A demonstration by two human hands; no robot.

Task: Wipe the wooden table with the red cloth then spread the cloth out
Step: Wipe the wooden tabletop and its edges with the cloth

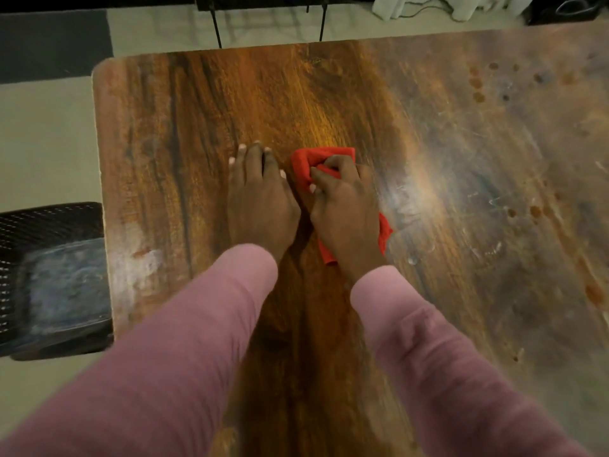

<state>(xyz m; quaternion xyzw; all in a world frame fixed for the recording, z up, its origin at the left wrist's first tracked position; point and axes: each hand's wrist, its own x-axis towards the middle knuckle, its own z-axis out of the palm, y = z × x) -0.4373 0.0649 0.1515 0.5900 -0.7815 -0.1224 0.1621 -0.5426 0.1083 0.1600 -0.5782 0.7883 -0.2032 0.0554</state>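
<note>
The red cloth lies bunched on the wooden table near its middle. My right hand grips the cloth, fingers curled into its folds; a corner of it sticks out below my palm at the right. My left hand rests flat on the bare wood just left of the cloth, fingers straight, not touching it. Both arms wear pink sleeves. The right part of the table looks dull, with smears and brown spots; the left-middle part looks darker and glossier.
A black mesh chair stands beside the table's left edge. Thin black metal legs stand on the floor beyond the far edge. White fabric and a dark object lie at the top right.
</note>
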